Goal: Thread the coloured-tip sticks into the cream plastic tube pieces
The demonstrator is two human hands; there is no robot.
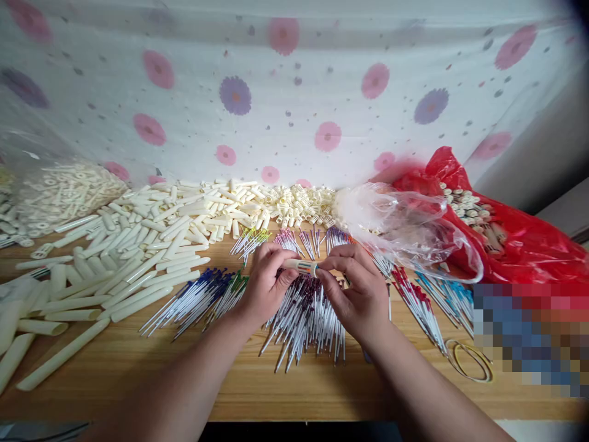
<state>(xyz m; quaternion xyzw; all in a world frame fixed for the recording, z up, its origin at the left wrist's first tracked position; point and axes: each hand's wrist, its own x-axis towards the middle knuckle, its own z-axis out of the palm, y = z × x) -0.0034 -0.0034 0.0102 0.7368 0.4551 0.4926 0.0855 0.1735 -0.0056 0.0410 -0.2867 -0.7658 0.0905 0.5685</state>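
Cream multicolour pen barrel point(300, 266) at frame centre, held crosswise above the wooden tabletop point(257, 393). Your left grip point(264, 285) pinches its left end, thumb against fingers; your right grip point(361, 291) pinches its right end. Maroon-topped refills point(308, 322) fan out just below. Blue-topped refills point(188, 302), left of centre. Loose cream tubes point(138, 302) heaped left; red plastic bag point(543, 242), right.

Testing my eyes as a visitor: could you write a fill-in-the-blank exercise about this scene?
The number of bare hands holding the short cream plastic tube is ____.
The white hanging sheet is printed with pink and purple ____.
The large glossy plastic bag at the picture's right edge is coloured ____.
Missing words: two; flowers; red.
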